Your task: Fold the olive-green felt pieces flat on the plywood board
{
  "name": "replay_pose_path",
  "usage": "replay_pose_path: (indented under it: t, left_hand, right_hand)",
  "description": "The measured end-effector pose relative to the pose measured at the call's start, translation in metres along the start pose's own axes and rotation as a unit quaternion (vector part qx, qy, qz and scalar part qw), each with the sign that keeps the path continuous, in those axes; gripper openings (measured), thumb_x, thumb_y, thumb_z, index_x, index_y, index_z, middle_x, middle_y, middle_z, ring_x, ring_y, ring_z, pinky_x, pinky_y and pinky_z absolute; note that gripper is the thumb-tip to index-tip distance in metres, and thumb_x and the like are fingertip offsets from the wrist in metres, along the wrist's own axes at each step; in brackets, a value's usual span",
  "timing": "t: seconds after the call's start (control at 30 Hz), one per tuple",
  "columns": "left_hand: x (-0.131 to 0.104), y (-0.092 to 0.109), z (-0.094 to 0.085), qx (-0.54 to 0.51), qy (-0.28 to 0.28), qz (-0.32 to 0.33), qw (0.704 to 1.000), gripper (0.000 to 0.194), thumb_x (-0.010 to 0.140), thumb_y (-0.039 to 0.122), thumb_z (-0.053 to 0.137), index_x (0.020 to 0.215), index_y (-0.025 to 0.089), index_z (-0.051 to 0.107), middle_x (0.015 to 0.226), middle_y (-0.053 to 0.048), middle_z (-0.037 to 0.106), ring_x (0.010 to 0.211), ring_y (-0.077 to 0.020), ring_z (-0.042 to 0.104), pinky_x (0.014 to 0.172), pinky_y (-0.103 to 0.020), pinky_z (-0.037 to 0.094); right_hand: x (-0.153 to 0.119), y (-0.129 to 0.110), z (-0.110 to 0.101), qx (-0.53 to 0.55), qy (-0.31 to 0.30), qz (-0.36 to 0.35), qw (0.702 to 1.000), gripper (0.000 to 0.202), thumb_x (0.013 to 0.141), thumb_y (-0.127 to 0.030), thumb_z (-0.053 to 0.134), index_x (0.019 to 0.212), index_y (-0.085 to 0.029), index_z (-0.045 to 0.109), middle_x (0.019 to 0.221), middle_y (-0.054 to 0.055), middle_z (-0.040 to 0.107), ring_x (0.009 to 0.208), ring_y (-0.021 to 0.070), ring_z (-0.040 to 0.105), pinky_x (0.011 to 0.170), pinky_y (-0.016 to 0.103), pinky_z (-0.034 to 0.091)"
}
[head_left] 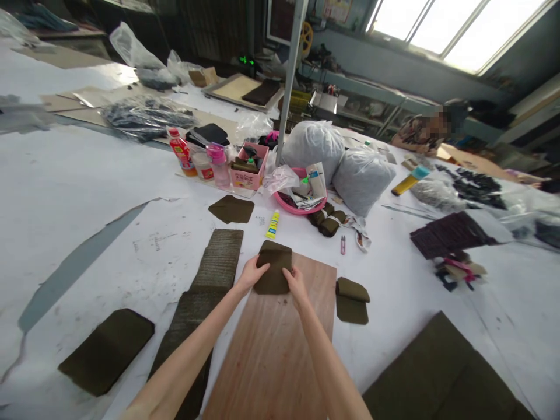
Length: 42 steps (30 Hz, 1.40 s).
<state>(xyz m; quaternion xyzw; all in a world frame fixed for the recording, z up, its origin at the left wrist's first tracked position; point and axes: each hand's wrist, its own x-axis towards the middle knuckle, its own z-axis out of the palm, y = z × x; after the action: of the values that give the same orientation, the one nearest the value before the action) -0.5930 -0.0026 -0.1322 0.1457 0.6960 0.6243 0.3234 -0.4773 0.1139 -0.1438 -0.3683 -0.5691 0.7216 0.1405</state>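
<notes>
Between my two hands is a dark olive fabric piece (273, 265) with cut corners, at the far end of a wooden board (280, 350). My left hand (252, 274) pinches its left edge, thumb on top. On its right edge my right hand (296, 283) grips in the same way. A yellow glue tube (272, 225) lies just beyond the piece. Left of the board runs a row of overlapping olive strips (217, 259). A folded olive piece (352, 300) rests at the board's right side, and another olive piece (234, 209) lies farther back.
A single olive piece (109, 350) lies at the left, and large olive fabric (441, 373) at the lower right. Small pink thread snips (343, 245) lie near a pink basket (301, 209). Behind stand a pink box (251, 175), bottles, stuffed plastic bags (363, 178) and a metal pole (290, 81). Another person (422, 131) sits back right.
</notes>
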Motion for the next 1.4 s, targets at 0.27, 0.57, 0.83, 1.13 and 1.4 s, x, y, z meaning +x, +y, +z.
replay_pose_path:
  t: [0.27,0.57,0.83,1.13,1.4]
  left_hand:
    - [-0.081,0.015,0.022,-0.232,-0.043,-0.131,0.963,0.05,0.071,0.043,0.071,0.109,0.012,0.061,0.092,-0.011,0.072,0.079,-0.0215,0.068,0.074,-0.033,0.054]
    - [-0.149,0.034,0.031,-0.019,-0.143,0.022,0.989,0.028,0.075,0.039,0.067,0.09,0.016,0.068,0.093,-0.008,0.07,0.087,-0.0221,0.065,0.079,-0.032,0.051]
    - [-0.201,0.041,0.048,0.0,-0.138,0.067,0.988,0.027,0.075,0.037,0.065,0.091,0.016,0.068,0.093,-0.008,0.07,0.088,-0.0222,0.064,0.08,-0.032,0.051]
    - [-0.251,0.042,0.08,-0.012,-0.125,0.037,0.991,0.03,0.076,0.04,0.064,0.092,0.015,0.067,0.088,-0.007,0.071,0.084,-0.0215,0.065,0.076,-0.031,0.052]
    - [-0.278,0.037,0.107,-0.08,-0.184,-0.107,0.974,0.037,0.078,0.046,0.061,0.093,0.013,0.067,0.084,-0.009,0.072,0.076,-0.0221,0.067,0.071,-0.032,0.053]
  right_hand:
    - [-0.099,-0.02,0.007,-0.104,0.078,-0.114,0.985,0.032,0.082,-0.042,0.055,0.1,-0.018,0.066,0.098,0.007,0.07,0.093,0.0221,0.063,0.086,0.035,0.05]
    - [-0.186,-0.03,-0.014,0.013,0.166,0.042,0.985,0.046,0.081,-0.054,0.052,0.097,-0.014,0.067,0.085,0.01,0.071,0.078,0.0246,0.066,0.067,0.034,0.053]
    - [-0.233,-0.032,-0.024,-0.029,0.198,-0.076,0.977,0.039,0.084,-0.047,0.051,0.098,-0.016,0.068,0.092,0.009,0.071,0.092,0.0231,0.063,0.081,0.035,0.05]
    - [-0.278,-0.028,-0.059,-0.01,0.188,-0.089,0.978,0.035,0.083,-0.044,0.052,0.099,-0.016,0.066,0.083,0.006,0.069,0.083,0.0209,0.063,0.075,0.031,0.05]
    - [-0.31,-0.025,-0.085,-0.147,0.259,-0.148,0.943,0.027,0.081,-0.039,0.052,0.095,-0.02,0.065,0.093,0.006,0.069,0.086,0.0205,0.061,0.082,0.031,0.046]
